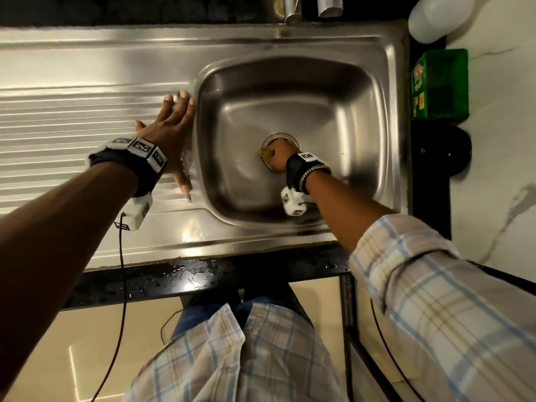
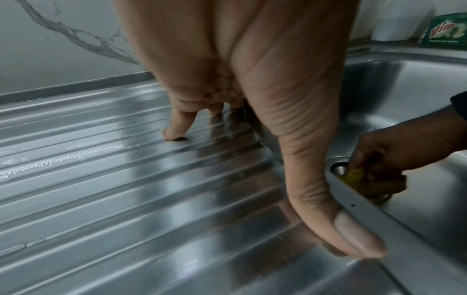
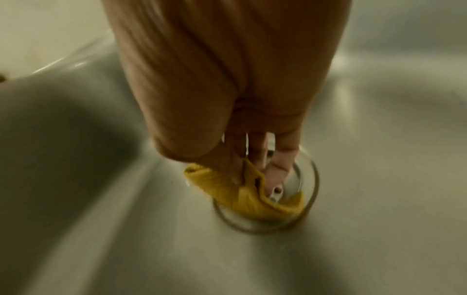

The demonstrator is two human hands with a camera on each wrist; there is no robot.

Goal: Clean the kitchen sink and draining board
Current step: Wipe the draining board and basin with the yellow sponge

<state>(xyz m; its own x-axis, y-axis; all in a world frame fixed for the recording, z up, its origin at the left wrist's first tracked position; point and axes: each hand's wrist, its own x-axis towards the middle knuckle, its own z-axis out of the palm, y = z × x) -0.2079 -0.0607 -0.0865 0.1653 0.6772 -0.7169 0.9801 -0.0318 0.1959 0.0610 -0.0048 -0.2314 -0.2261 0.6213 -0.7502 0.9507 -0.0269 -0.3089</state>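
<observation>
The right hand [image 1: 277, 153] covers most of the drain [image 1: 280, 137] at the bottom of the sink [image 1: 348, 117], so from the head view only a sliver of yellow cloth [image 1: 265, 153] shows beside the knuckles. The right wrist view is smeared with blur, yet it shows more: the fingers [image 3: 280, 167] curl down around the yellow cloth [image 3: 242, 195] and press it onto the round drain ring [image 3: 314, 179]. The tap [image 1: 290, 8] is cut off at the top edge, as is a white container [image 1: 435, 15] on the bench. The left hand [image 1: 171, 132] lies spread and flat, holding nothing, on the ridged draining board [image 1: 72, 120] right at the sink's left rim; the left wrist view shows a fingertip touching a ridge and the thumb [image 2: 353, 235] at the rim. Streaks of residue [image 2: 76, 153] on the ridges appear only there. A green soap box [image 1: 439, 85] sits just beside the sink's right edge. Left of the hand the board runs bare to the frame edge.
</observation>
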